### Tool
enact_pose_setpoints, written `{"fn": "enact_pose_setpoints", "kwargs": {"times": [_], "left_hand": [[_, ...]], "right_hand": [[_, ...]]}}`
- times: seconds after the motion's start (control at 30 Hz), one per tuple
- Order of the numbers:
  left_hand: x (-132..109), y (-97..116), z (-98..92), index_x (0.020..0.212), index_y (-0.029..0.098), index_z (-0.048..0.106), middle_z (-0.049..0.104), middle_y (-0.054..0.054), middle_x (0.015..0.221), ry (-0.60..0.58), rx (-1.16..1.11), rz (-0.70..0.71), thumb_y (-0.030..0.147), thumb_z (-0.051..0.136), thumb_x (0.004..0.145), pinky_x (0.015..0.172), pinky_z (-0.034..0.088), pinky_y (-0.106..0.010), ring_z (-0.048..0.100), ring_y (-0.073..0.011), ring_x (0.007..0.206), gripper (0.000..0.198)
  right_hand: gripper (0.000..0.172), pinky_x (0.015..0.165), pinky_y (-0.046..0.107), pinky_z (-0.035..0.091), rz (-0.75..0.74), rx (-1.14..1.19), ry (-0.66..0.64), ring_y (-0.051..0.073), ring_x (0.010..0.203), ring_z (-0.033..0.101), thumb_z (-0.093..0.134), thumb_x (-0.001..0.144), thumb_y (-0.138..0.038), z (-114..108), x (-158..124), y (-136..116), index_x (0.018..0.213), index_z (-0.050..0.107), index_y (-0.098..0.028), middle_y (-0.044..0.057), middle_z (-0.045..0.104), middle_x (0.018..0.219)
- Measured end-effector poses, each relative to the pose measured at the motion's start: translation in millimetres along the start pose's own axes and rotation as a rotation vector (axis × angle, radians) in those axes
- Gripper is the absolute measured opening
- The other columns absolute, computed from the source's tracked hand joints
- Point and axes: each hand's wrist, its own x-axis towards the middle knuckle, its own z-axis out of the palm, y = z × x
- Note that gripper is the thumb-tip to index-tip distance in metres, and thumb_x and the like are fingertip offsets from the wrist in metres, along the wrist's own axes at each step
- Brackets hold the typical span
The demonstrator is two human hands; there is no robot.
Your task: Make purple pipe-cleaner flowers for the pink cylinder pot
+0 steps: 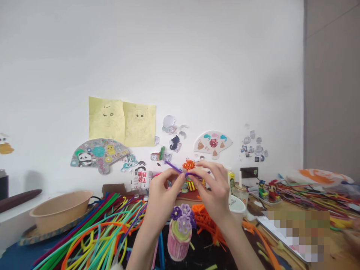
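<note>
Both hands are raised in the middle of the view, pinching a purple pipe cleaner (172, 165) between thumbs and fingers. My left hand (163, 197) grips it near its middle, and one free end sticks out up and to the left. On the other side my right hand (216, 193) is closed on it, the fingertips of the two hands almost touching. Below them stands a small pink striped pot (179, 245) topped with light and dark purple pipe-cleaner flowers (184, 221). Behind the right hand's fingers shows a small orange figure (188, 165).
Many coloured pipe cleaners (95, 240) spread at left, with a tan bowl (60, 210) behind. Orange pieces (206, 221) lie beside the pot. A white cup (237, 205), a tray of small figures (267, 195) and a partly blurred tablet-like object (281, 232) are at right.
</note>
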Motion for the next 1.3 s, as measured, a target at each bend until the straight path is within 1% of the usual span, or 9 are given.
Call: {"fn": "enact_pose_setpoints", "kwargs": {"times": [0.1, 0.17, 0.27, 0.33, 0.47, 0.77, 0.93, 1.1, 1.3], "left_hand": [[-2, 1, 0.6, 0.079, 0.019, 0.064, 0.062, 0.003, 0.069, 0.203, 0.234, 0.279, 0.024, 0.06, 0.089, 0.063, 0.035, -0.027, 0.05, -0.0121, 0.065, 0.011], [-4, -1, 1.1, 0.087, 0.019, 0.064, 0.067, 0.001, 0.079, 0.287, 0.385, 0.501, 0.016, 0.061, 0.088, 0.068, 0.036, -0.029, 0.054, -0.0136, 0.072, 0.004], [-5, -6, 1.6, 0.1, 0.018, 0.065, 0.071, -0.003, 0.087, 0.33, 0.554, 0.755, 0.007, 0.064, 0.084, 0.07, 0.036, -0.032, 0.055, -0.0165, 0.076, 0.019], [-6, -11, 1.8, 0.104, 0.015, 0.065, 0.072, -0.005, 0.089, 0.335, 0.645, 0.866, 0.004, 0.065, 0.081, 0.07, 0.038, -0.033, 0.055, -0.0176, 0.075, 0.026], [-7, -21, 4.6, 0.108, 0.011, 0.063, 0.072, -0.008, 0.089, 0.283, 0.726, 0.933, 0.002, 0.066, 0.079, 0.067, 0.041, -0.032, 0.057, -0.0185, 0.074, 0.031], [-8, -20, 22.3, 0.089, 0.017, 0.061, 0.067, -0.002, 0.08, 0.288, 0.429, 0.645, 0.011, 0.063, 0.085, 0.068, 0.044, -0.024, 0.059, -0.0126, 0.072, 0.007], [-12, -7, 32.8, 0.074, 0.018, 0.06, 0.056, 0.003, 0.06, 0.272, 0.181, 0.245, 0.027, 0.062, 0.087, 0.054, 0.036, -0.023, 0.047, -0.0099, 0.054, 0.016], [-14, 6, 50.6, 0.069, 0.018, 0.062, 0.058, 0.003, 0.061, 0.244, -0.336, -0.183, 0.037, 0.066, 0.08, 0.053, 0.036, -0.022, 0.049, -0.0111, 0.057, 0.023], [-17, 13, 65.6, 0.068, 0.016, 0.065, 0.051, 0.005, 0.055, 0.311, -0.722, -0.403, 0.036, 0.075, 0.069, 0.047, 0.03, -0.019, 0.04, -0.0074, 0.051, 0.023]], "right_hand": [[0.018, 0.069, 0.033, 0.043, 0.341, 0.006, 0.041, 0.02, 0.076, 0.056, 0.071, 0.081, -0.037, -1, 3, -3, 0.084, 0.065, -0.02, 0.004, 0.063, 0.08], [0.031, 0.057, 0.029, 0.039, 0.645, 0.205, -0.122, 0.015, 0.059, 0.049, 0.068, 0.079, -0.048, -2, 6, -5, 0.071, 0.063, -0.019, 0.0, 0.056, 0.063], [0.046, 0.05, 0.026, 0.034, 0.965, 0.699, -0.409, 0.011, 0.05, 0.043, 0.061, 0.08, -0.06, -2, 11, -10, 0.064, 0.062, -0.017, -0.002, 0.051, 0.053], [0.046, 0.05, 0.024, 0.034, 1.044, 0.901, -0.397, 0.009, 0.05, 0.044, 0.064, 0.079, -0.059, -2, 12, -12, 0.063, 0.062, -0.016, -0.003, 0.051, 0.052], [0.04, 0.049, 0.021, 0.032, 1.09, 0.992, -0.309, 0.006, 0.049, 0.042, 0.077, 0.069, -0.05, -1, 12, -13, 0.057, 0.062, -0.015, -0.004, 0.05, 0.051], [0.037, 0.055, 0.023, 0.035, 1.045, 0.929, -0.158, 0.009, 0.056, 0.045, 0.079, 0.066, -0.048, 9, 5, -13, 0.06, 0.064, -0.014, -0.001, 0.057, 0.057], [0.036, 0.055, 0.025, 0.037, 0.965, 0.835, -0.086, 0.011, 0.057, 0.046, 0.074, 0.073, -0.047, 13, 1, -14, 0.063, 0.063, -0.014, -0.001, 0.056, 0.058], [0.032, 0.055, 0.025, 0.039, 0.92, 0.827, -0.069, 0.012, 0.058, 0.049, 0.074, 0.074, -0.044, 11, -2, -8, 0.063, 0.063, -0.016, -0.002, 0.056, 0.058], [0.03, 0.056, 0.026, 0.042, 0.915, 0.847, -0.079, 0.014, 0.057, 0.053, 0.075, 0.074, -0.045, 8, -2, -2, 0.066, 0.065, -0.018, -0.001, 0.059, 0.058]]}}
